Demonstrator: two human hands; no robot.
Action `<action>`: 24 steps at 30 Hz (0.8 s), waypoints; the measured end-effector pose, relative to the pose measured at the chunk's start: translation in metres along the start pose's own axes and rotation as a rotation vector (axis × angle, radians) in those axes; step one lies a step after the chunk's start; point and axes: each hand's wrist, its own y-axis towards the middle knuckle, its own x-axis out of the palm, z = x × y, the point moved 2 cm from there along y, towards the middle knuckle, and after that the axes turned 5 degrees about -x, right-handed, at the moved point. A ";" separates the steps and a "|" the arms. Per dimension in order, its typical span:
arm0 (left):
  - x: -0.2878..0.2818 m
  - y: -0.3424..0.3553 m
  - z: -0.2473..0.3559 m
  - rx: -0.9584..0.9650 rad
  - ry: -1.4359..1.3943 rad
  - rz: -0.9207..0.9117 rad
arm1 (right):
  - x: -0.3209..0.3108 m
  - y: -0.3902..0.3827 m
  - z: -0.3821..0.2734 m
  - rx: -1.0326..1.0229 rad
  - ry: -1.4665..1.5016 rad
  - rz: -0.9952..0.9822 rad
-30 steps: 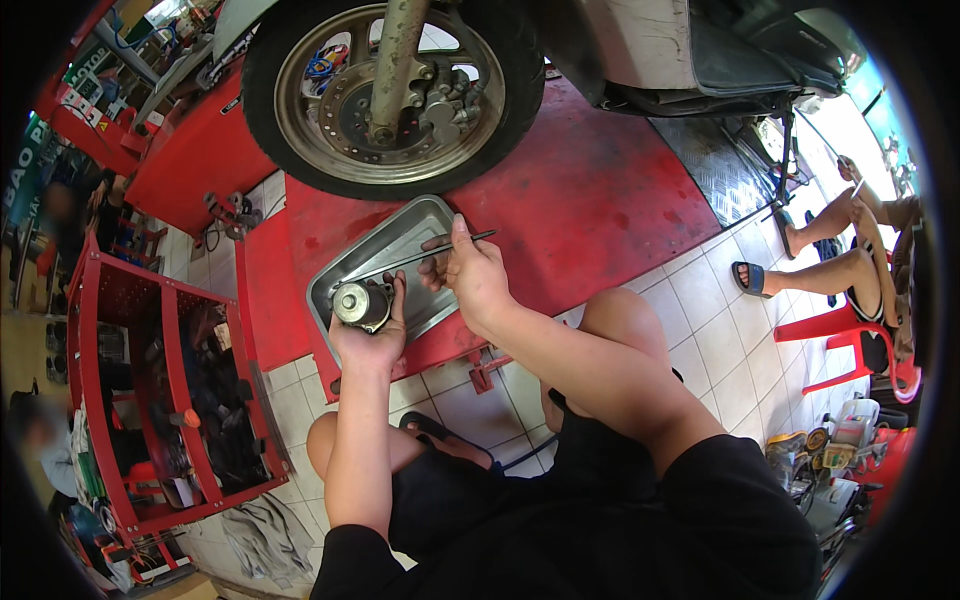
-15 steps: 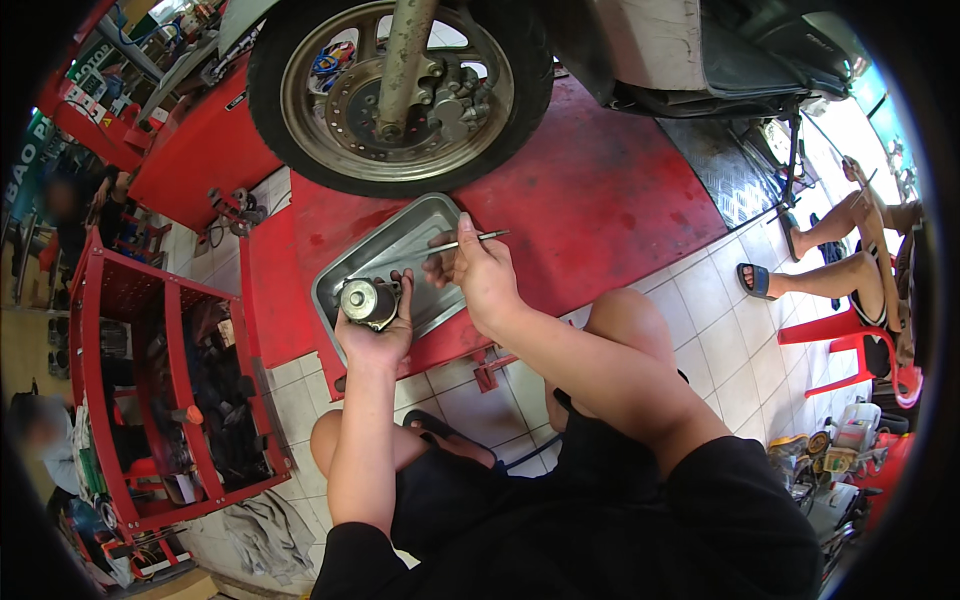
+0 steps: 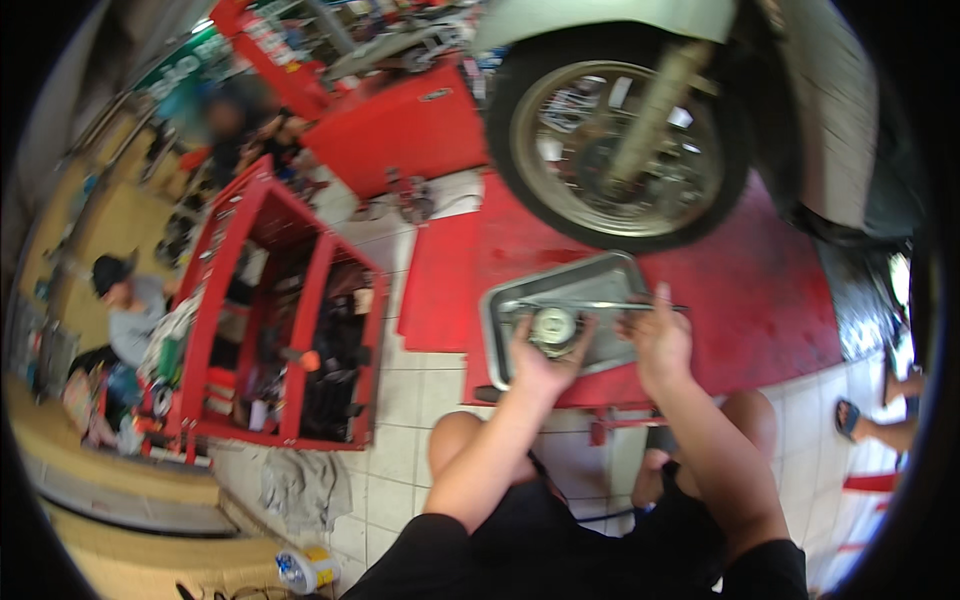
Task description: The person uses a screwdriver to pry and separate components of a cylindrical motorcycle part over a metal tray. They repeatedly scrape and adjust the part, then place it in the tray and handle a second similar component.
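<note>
My left hand (image 3: 543, 368) is closed around a cylindrical metal part (image 3: 553, 326) with a round, pale top, held over a grey metal tray (image 3: 605, 278) on a red platform (image 3: 755, 320). My right hand (image 3: 662, 345) grips a thin metal rod (image 3: 625, 306), which lies crosswise just above the cylinder, over the tray; whether it touches the part I cannot tell. The picture is blurred.
A scooter's front wheel (image 3: 515, 150) stands beyond the tray. Left are a red tool cart (image 3: 311, 340), a person in a cap (image 3: 138, 315) and a grey rag (image 3: 305, 490) on the tiles. Another person's leg (image 3: 878, 435) shows at right.
My view has swung left, so the scene sits further right and more of the cart and the person in the cap shows. Both hands still hold the part and rod.
</note>
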 end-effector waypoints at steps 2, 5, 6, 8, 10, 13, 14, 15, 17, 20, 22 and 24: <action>-0.002 0.006 0.001 -0.054 -0.040 -0.010 | -0.006 0.002 -0.003 0.008 0.009 -0.035; -0.006 0.003 0.009 -0.031 -0.072 0.021 | 0.005 -0.002 0.001 0.023 0.014 -0.029; -0.007 0.004 0.008 -0.036 -0.075 0.020 | 0.007 -0.004 0.000 0.014 0.016 -0.002; -0.008 0.003 0.009 -0.045 -0.080 0.018 | 0.001 -0.001 0.002 0.038 0.026 -0.041; -0.007 0.002 0.008 -0.049 -0.083 0.016 | 0.000 0.000 0.002 0.043 0.034 -0.041; -0.005 0.001 0.007 -0.044 -0.076 0.020 | 0.003 -0.001 0.002 0.027 0.028 -0.021; -0.005 0.001 0.007 -0.046 -0.079 0.025 | -0.001 0.002 0.003 0.027 0.023 -0.036; -0.003 -0.001 0.007 -0.048 -0.082 0.031 | -0.001 0.002 0.003 0.028 0.017 -0.052; -0.003 -0.001 0.008 -0.045 -0.083 0.029 | 0.002 -0.001 0.001 0.017 -0.027 -0.056; -0.005 -0.001 0.009 -0.036 -0.083 0.023 | 0.011 -0.004 0.002 -0.006 -0.033 -0.035; -0.003 -0.002 0.008 -0.046 -0.090 0.041 | 0.009 -0.003 0.002 -0.005 -0.031 -0.045; -0.002 -0.002 0.007 -0.039 -0.083 0.032 | 0.001 0.001 0.005 0.019 -0.042 -0.089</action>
